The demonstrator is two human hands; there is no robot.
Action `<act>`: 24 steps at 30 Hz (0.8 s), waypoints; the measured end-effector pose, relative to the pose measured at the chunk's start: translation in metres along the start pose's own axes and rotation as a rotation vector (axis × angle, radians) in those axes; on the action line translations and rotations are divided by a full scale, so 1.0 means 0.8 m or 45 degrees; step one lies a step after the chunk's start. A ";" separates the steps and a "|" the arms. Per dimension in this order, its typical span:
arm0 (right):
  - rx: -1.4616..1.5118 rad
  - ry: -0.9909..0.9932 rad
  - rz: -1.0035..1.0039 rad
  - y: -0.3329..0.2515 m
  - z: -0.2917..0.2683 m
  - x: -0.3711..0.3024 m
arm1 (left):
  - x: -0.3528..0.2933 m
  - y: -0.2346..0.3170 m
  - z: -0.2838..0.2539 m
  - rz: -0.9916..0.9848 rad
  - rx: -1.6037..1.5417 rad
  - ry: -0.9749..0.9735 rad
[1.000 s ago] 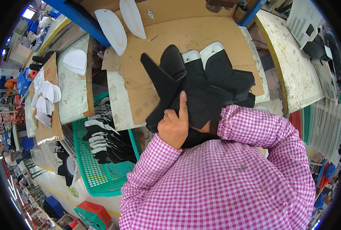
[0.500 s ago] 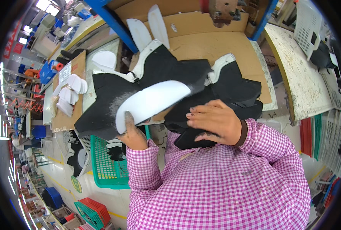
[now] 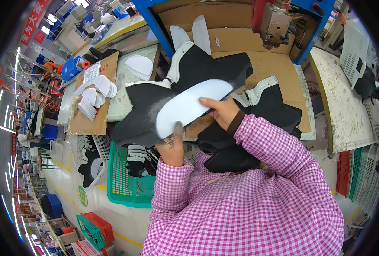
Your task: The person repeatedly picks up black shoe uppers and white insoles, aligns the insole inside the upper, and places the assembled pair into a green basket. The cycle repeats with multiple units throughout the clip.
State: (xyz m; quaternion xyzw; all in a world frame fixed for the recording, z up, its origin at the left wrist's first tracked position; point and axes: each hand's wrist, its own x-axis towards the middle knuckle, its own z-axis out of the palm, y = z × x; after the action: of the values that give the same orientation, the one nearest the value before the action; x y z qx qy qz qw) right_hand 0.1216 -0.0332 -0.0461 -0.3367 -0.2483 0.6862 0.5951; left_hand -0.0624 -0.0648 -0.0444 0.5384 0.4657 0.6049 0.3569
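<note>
A black shoe upper, spread out with pale trim along its far edge, is held up in front of me. Across it lies a long white crescent-shaped stiffener. My left hand grips the near left edge, thumb on top of the white piece and fingers hidden underneath. On the right side, my right hand pinches the same edge, its thumb pressing the white surface. More black uppers lie just beyond my right forearm, and another dark piece rests at my lap.
A metal machine head hangs inside a blue frame at the back. Two white crescents lean near cardboard. White cut pieces lie on the left bench. Below stands a green basket holding black-and-white pieces.
My right hand has moved from the dark uppers on the right to the white stiffener's right end and gripped it. My left hand keeps its hold. The whole view has shifted.
</note>
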 end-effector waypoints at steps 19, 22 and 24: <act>0.239 0.173 -0.001 0.013 -0.031 0.005 | 0.000 -0.078 -0.005 -0.572 -1.716 -0.558; 0.152 0.210 -0.037 0.022 -0.027 0.001 | -0.004 -0.059 0.010 -0.418 -1.114 -0.569; 0.067 0.237 -0.101 0.025 -0.024 -0.003 | -0.001 -0.050 0.019 -0.347 -0.637 -0.293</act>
State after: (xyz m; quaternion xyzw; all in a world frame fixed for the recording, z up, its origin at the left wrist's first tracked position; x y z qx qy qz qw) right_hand 0.1235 -0.0401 -0.0728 -0.3733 -0.1868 0.6341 0.6509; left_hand -0.0499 -0.0503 -0.0824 0.4313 0.3267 0.5824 0.6067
